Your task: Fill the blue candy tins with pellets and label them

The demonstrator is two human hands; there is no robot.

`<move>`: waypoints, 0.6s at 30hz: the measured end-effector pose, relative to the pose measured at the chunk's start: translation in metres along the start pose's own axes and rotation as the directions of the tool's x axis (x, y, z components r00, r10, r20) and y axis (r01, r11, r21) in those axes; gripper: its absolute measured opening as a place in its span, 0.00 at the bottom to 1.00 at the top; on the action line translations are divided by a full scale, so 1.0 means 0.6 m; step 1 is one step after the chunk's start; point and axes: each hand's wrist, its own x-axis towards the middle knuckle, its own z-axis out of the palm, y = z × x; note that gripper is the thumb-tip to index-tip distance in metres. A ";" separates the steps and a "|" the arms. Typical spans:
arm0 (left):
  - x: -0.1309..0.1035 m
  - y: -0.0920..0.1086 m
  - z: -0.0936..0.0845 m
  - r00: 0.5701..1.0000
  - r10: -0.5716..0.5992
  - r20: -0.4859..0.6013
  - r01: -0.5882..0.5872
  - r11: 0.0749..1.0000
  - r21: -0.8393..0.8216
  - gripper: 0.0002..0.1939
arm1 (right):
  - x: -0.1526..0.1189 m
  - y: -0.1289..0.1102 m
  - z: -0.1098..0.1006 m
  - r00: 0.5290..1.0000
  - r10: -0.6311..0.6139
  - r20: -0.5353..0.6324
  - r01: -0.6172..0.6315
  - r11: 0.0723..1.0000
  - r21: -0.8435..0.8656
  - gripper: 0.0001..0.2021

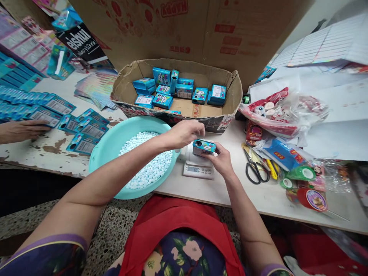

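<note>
Clamping the blue box (204, 146), right fingers (220, 149) hold it while left fingers (199, 128) curl together above.

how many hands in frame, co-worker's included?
3: left hand, raised beside the held box; right hand, holding that box above the scale; co-worker's hand, far left, at the blue boxes. Co-worker's other hand isn't visible.

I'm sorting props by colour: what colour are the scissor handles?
The scissors have black handles, seen best in the head view, right of the scale.
</note>
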 end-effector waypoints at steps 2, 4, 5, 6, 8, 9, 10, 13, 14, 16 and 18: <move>-0.021 -0.006 -0.011 0.993 -0.063 -0.096 0.053 0.994 -0.097 0.09 | -0.005 0.006 -0.004 1.000 -0.005 -0.005 0.005 1.000 0.020 0.21; -0.051 -0.016 -0.023 0.973 -0.162 -0.167 0.131 0.975 -0.181 0.08 | -0.013 0.010 -0.015 1.000 -0.027 -0.011 0.027 1.000 0.006 0.27; -0.069 -0.023 -0.028 0.956 -0.216 -0.199 0.170 0.960 -0.224 0.08 | -0.019 0.013 -0.024 0.999 -0.036 -0.023 0.036 0.999 0.003 0.29; -0.088 -0.030 -0.032 0.937 -0.267 -0.225 0.204 0.942 -0.268 0.08 | -0.026 0.016 -0.033 0.998 -0.037 -0.044 0.037 0.999 0.011 0.31; -0.127 -0.046 -0.037 0.895 -0.359 -0.264 0.258 0.900 -0.351 0.08 | -0.040 0.025 -0.055 0.991 -0.015 -0.130 0.022 0.998 0.053 0.28; -0.144 -0.054 -0.038 0.873 -0.403 -0.276 0.283 0.878 -0.385 0.07 | -0.048 0.032 -0.066 0.983 0.001 -0.186 0.014 0.997 0.082 0.25; -0.160 -0.062 -0.037 0.851 -0.444 -0.281 0.309 0.856 -0.415 0.08 | -0.055 0.040 -0.076 0.969 0.017 -0.246 0.009 0.994 0.105 0.22; -0.195 -0.084 -0.030 0.800 -0.541 -0.260 0.374 0.788 -0.489 0.09 | -0.074 0.065 -0.100 0.921 0.059 -0.385 -0.014 0.993 0.118 0.18; -0.202 -0.089 -0.026 0.791 -0.560 -0.247 0.388 0.771 -0.506 0.09 | -0.079 0.072 -0.105 0.909 0.071 -0.411 -0.026 0.993 0.114 0.17; -0.209 -0.097 -0.017 0.789 -0.575 -0.217 0.405 0.752 -0.520 0.10 | -0.086 0.081 -0.111 0.894 0.092 -0.439 -0.051 0.993 0.105 0.17; -0.211 -0.100 -0.007 0.801 -0.569 -0.186 0.417 0.753 -0.509 0.10 | -0.089 0.085 -0.111 0.887 0.101 -0.451 -0.062 0.993 0.099 0.17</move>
